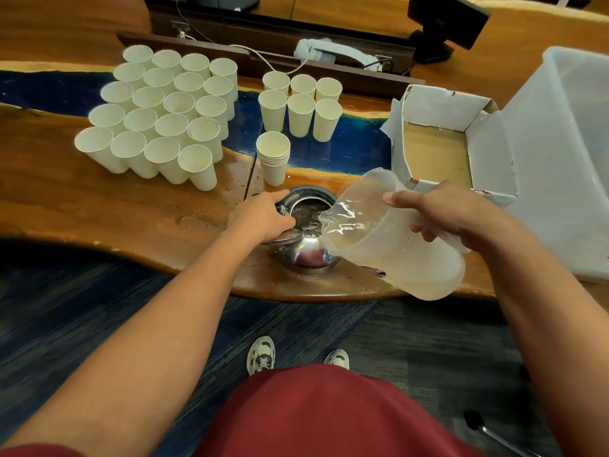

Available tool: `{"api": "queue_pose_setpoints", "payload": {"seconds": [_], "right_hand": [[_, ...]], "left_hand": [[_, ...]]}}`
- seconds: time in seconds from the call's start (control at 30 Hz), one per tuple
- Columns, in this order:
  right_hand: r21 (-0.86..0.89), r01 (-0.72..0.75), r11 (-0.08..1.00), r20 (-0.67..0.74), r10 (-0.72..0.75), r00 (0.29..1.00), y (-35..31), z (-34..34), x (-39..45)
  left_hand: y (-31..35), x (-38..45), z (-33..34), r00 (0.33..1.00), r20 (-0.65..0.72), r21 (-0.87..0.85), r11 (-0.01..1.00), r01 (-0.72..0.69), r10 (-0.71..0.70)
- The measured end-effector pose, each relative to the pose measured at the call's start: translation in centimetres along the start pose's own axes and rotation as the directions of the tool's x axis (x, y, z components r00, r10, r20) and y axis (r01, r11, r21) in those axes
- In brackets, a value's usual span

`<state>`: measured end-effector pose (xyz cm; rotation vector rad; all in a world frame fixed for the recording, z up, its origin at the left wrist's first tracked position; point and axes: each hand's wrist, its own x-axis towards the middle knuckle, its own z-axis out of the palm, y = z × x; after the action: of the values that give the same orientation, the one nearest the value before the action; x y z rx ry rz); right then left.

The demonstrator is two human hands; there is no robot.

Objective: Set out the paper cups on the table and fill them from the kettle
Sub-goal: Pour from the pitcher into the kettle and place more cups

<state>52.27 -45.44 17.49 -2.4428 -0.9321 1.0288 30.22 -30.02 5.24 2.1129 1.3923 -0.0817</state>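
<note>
Our right hand (441,212) grips a tilted jug (389,235), refilling the kettle (304,225); our left hand (263,216) grips its rim. Many cups (158,117) stand on the bench (99,206), a stack (273,156) unplaced; we cannot tell which are filled.

wooden table (99,206) with blue resin inlay, dark blue carpet (82,308), black monitor (445,18)

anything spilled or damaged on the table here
Yes. Water droplets and a small puddle lie on the wood left of the kettle, near the front cups. The white cardboard box at right has torn, ragged edges.
</note>
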Motion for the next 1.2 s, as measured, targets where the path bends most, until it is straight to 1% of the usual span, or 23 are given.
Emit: {"api": "queue_pose_setpoints", "payload": {"seconds": [0.4,0.7,0.83,1.03,1.1,1.2], "right_hand": [[-0.016,0.005,1.000,-0.018,-0.005,1.000,-0.4,0.1,0.0],[0.009,0.018,1.000,-0.014,-0.018,1.000,0.0,0.2,0.0],[0.098,0.004,0.995,-0.013,-0.003,1.000,1.2,0.0,0.3],[0.329,-0.044,0.943,0.050,0.030,0.998,3.4,0.1,0.4],[0.390,-0.038,0.920,0.059,0.017,0.998,3.8,0.1,0.1],[0.489,-0.032,0.871,0.040,0.015,0.999,4.6,-0.2,-0.3]], "left_hand": [[0.0,0.0,0.0,1.000,-0.008,0.007,1.000,0.000,0.000],[0.0,-0.2,-0.1,1.000,-0.012,0.024,1.000,-0.017,0.017],[0.1,-0.3,-0.1,1.000,-0.013,0.032,0.999,-0.015,0.015],[0.5,-0.4,-0.1,1.000,-0.005,0.038,0.999,0.005,-0.004],[1.0,-0.5,-0.1,0.999,-0.035,0.038,0.999,-0.006,0.007],[1.8,-1.1,0.6,0.990,-0.124,0.001,0.998,-0.069,0.068]]}}
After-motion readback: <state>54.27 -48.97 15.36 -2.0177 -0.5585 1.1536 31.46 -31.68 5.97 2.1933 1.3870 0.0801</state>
